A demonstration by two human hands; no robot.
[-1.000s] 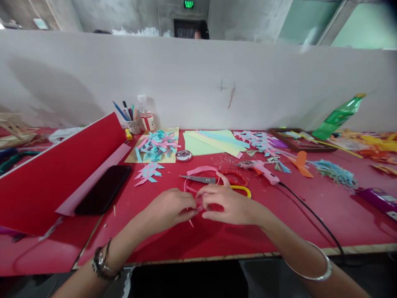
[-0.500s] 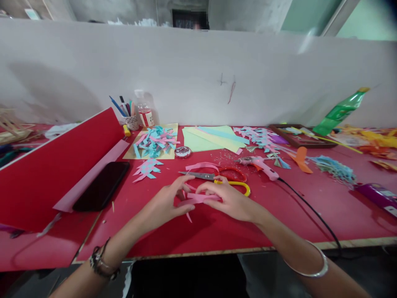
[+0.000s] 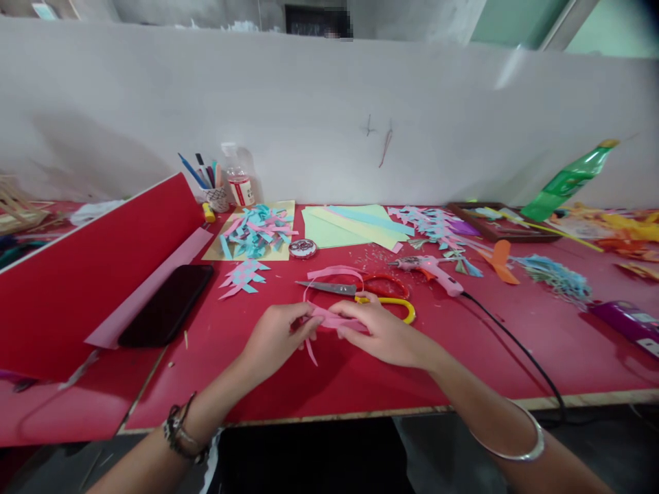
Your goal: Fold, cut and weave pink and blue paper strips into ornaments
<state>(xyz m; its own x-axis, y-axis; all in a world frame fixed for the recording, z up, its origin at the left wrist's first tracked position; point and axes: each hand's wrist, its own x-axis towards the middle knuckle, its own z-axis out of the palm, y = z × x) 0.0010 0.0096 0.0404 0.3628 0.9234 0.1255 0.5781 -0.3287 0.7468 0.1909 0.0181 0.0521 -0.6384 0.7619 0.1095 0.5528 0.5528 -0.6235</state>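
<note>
left hand (image 3: 281, 335) and right hand (image 3: 384, 331) pinch a pink paper strip (image 3: 329, 319), which spans the space between the two grips. a narrow loose end (image 3: 311, 352) trails nearside of the left grip; a pink loop (image 3: 337, 269) beyond both appears to cross the scissors (image 3: 332, 288). light, even pinches should keep the paper uncreased, the loop best kept clear of the blades.

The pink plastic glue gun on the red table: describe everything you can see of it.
The pink, plastic-looking, pistol-shaped glue gun lies on the red table, its greyish nozzle pointing left and its handle slanting toward the near right. An orange trigger shows in front of the handle. Markings on the side are too small to read. A black cord leaves the handle's end, curving toward the table's near edge.
</note>
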